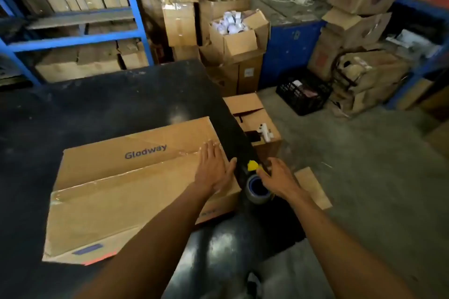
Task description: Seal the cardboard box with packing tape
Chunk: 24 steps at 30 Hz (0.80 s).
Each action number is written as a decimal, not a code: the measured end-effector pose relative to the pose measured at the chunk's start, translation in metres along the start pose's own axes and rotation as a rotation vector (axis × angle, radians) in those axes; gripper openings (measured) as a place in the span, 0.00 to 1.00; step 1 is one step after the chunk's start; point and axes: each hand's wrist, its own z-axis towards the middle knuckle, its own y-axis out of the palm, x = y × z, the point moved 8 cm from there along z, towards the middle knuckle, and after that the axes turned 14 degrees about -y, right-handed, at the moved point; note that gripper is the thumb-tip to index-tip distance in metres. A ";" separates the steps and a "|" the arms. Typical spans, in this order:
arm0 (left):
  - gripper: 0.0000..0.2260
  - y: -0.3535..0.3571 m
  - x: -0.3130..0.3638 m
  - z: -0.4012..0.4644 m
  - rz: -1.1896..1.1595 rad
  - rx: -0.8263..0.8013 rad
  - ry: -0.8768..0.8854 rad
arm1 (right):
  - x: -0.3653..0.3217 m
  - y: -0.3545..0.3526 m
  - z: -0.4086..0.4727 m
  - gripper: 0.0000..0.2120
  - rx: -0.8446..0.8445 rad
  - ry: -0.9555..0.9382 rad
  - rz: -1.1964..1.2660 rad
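Pressing my left hand, fingers straight, flat on the cardboard box. My right hand curls over the tape roll beside it, apparently gripping; fingertips blurred.

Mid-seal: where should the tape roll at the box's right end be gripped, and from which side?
Take the tape roll by its outer rim, coming from its right, as the right hand appears to do now. Its blue core faces up, and the cardboard box blocks its left side, where the left hand lies flat on the taped seam.
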 end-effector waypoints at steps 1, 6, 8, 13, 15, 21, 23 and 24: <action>0.37 0.008 0.002 0.004 -0.004 0.017 -0.031 | 0.009 0.005 0.000 0.29 -0.004 0.012 -0.016; 0.36 0.032 0.003 0.008 0.099 0.146 -0.099 | 0.042 0.037 -0.001 0.31 -0.130 0.095 -0.036; 0.34 0.033 0.004 0.009 0.121 0.165 -0.082 | 0.051 0.047 0.004 0.31 -0.177 0.119 -0.062; 0.34 0.035 0.002 0.011 0.152 0.192 -0.093 | 0.062 0.063 0.020 0.26 -0.272 0.150 -0.100; 0.35 0.036 0.001 0.012 0.156 0.202 -0.099 | 0.065 0.064 0.027 0.26 -0.310 0.147 -0.087; 0.36 0.034 0.000 0.009 0.134 0.231 -0.091 | 0.069 0.060 0.038 0.21 -0.354 0.131 0.138; 0.35 0.032 0.000 0.008 0.099 0.238 -0.087 | 0.068 0.055 0.038 0.16 -0.304 0.144 0.273; 0.35 0.031 0.000 0.007 0.077 0.239 -0.083 | 0.067 0.052 0.037 0.14 -0.279 0.154 0.338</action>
